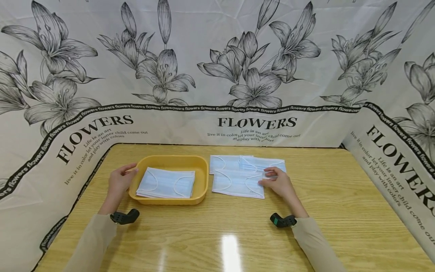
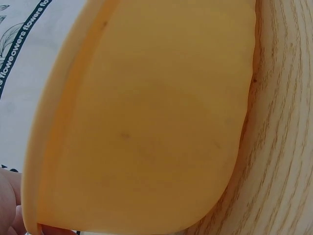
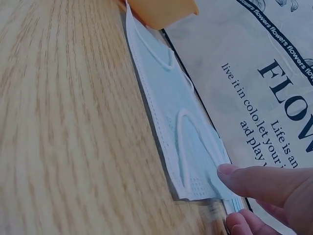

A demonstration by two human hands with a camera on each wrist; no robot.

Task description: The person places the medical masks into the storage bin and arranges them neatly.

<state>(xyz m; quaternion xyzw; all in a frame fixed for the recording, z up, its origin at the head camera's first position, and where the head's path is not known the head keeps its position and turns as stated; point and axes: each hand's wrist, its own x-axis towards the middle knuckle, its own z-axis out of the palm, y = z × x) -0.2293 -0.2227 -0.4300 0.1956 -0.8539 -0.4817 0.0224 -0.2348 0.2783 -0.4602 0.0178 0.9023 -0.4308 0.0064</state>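
A yellow plastic tray [image 1: 173, 159] sits on the wooden table left of centre, with a small stack of light blue face masks [image 1: 166, 183] lying flat inside it. My left hand [image 1: 129, 174] holds the tray's left rim; the left wrist view is filled by the tray's outer wall [image 2: 146, 122], with fingertips [image 2: 10, 205] at its lower edge. To the right of the tray, three masks overlap on the table. My right hand [image 1: 268, 177] pinches the right edge of the nearest mask [image 1: 238, 184], thumb [image 3: 244, 181] on top of the mask [image 3: 181, 122].
The two other masks [image 1: 229, 163] [image 1: 263, 163] lie behind the pinched one. A flower-printed cloth backdrop [image 1: 217, 75] walls the table at the back and both sides. Bare wood table [image 1: 340, 196] extends to the right and toward me.
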